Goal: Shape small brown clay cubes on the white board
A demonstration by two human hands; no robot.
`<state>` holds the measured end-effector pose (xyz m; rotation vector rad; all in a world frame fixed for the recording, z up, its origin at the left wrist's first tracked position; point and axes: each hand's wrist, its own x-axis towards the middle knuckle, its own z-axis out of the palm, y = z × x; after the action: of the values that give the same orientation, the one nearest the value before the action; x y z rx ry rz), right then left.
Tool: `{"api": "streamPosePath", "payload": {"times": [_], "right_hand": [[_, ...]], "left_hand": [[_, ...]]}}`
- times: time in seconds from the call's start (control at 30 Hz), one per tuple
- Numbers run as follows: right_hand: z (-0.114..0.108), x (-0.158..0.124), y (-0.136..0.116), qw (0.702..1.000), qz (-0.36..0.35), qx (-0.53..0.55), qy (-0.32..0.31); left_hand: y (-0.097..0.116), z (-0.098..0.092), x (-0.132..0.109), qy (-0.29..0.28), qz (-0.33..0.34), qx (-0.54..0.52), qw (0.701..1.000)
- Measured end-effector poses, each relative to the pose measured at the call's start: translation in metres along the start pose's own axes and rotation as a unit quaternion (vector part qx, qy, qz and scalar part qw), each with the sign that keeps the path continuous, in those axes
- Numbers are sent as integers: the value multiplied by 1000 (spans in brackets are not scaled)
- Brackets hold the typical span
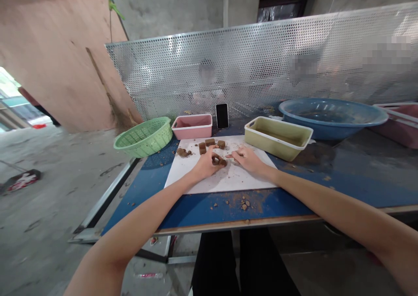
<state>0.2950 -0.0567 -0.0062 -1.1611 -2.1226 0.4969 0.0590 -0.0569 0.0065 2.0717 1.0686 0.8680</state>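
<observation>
On a white sheet lie several brown clay blocks and a crumbly lump of clay. My left hand is curled round a dark brown clay piece near the middle of the sheet. Just right of it, my right hand has its index finger pointing toward that piece, with the other fingers folded in. Whether the right hand pinches something small cannot be made out.
Behind the sheet stand a green basket, a pink bin, an upright phone, a yellow-green bin and a blue basin. Clay crumbs lie near the front edge of the blue table.
</observation>
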Motion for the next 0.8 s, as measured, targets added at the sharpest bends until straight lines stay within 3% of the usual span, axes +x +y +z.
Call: {"api": "streamPosePath", "payload": {"times": [0.17,0.27,0.53,0.8], "right_hand": [[-1,-1,-4,999,0,27,-31],[-2,-1,-7,999,0,31,-14],[0,0,-8,993,-109,-11,-49],[6,0,-4,988,-140,-43,-47]], "left_hand": [[-4,1,1,3,5,-15,1000],[-4,1,1,1,5,-9,1000],[-6,1,1,-2,5,-25,1000],[-11,3,2,0,13,-23,1000]]}}
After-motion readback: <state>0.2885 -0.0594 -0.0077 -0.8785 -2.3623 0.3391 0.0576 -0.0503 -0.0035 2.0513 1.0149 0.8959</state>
